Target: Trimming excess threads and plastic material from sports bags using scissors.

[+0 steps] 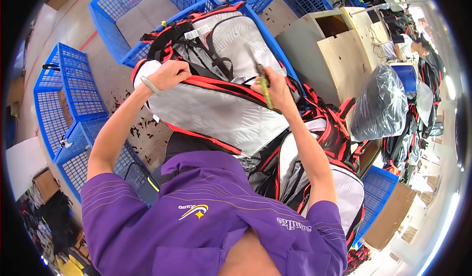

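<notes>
A silver-grey bag panel with red-orange trim [216, 111] lies across the pile in front of me. My left hand [169, 74] is closed on its upper edge, near the left corner. In my right hand [277, 90] are scissors [266, 90] with a yellow-green handle, their blade blurred and pointing away from me. That hand is over the panel's red-trimmed edge, toward its right end. Just beyond lies another grey and black bag [241, 40] with straps and a white tag [197, 31].
Blue plastic crates [105, 30] stand at the far left, with more crates [73, 84] nearer. Wooden cabinets [339, 59] and a plastic-wrapped bundle [379, 104] are at the right. More bags [344, 192] are piled by my right arm. Scraps [142, 141] litter the floor. Another person [418, 47] is at the far right.
</notes>
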### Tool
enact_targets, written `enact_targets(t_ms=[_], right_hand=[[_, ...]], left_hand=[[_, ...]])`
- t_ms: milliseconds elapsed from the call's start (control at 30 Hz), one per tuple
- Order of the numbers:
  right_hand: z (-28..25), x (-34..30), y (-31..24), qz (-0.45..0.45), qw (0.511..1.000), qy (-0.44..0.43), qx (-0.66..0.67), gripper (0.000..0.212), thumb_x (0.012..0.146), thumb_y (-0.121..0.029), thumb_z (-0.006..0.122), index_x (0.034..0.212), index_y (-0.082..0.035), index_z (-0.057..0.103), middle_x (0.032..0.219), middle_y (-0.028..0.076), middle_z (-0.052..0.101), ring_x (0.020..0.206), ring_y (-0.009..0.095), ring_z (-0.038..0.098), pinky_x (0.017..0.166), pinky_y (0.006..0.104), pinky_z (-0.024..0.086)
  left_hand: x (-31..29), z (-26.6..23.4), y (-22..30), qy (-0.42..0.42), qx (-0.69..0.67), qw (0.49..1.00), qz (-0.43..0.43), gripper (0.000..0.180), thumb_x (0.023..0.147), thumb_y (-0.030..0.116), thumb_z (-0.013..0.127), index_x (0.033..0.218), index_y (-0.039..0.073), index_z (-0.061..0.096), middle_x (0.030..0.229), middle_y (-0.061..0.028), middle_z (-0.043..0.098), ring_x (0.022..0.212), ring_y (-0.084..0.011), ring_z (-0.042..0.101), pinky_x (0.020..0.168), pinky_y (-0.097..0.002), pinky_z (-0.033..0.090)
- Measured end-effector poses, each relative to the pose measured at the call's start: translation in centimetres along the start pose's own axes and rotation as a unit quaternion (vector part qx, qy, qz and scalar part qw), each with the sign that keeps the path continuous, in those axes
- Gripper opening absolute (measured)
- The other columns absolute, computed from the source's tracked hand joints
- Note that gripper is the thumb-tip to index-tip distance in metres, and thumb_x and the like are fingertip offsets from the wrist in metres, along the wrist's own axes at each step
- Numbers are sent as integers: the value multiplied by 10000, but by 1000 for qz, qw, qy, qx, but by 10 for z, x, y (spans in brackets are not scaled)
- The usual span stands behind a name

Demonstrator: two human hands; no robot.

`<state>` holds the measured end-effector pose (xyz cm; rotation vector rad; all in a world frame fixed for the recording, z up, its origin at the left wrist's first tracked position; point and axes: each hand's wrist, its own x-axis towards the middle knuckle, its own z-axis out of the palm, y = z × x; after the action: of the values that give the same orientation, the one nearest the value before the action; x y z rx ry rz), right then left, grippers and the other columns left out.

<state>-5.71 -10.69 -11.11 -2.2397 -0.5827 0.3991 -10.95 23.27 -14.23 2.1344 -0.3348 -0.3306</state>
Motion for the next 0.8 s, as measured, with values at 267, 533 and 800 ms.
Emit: enact_targets(t_ms=[267,533,800], right_hand=[[-46,-15,22,53,983,143,-97,429,743,-308,774,950,-41,509,738,124,628,653,312,628,628,393,489],[37,37,-59,0,990,-84,114,331,712,-101,752,873,-9,479,733,66,552,675,153,487,630,313,427],[39,14,-20,129,916,-8,380,343,668,34,768,867,-73,509,758,-17,538,702,79,551,651,216,454]], left_hand=[[-8,-4,-10,20,-55,998,13,121,803,85,657,790,-23,603,649,-68,591,576,-123,505,535,-293,401],[22,-7,60,-73,-151,986,-18,190,796,139,652,776,-43,600,684,-99,613,642,-132,555,579,-301,433],[7,7,-1,108,97,986,81,257,792,138,687,1030,52,641,990,-102,621,930,-282,594,839,-378,457]])
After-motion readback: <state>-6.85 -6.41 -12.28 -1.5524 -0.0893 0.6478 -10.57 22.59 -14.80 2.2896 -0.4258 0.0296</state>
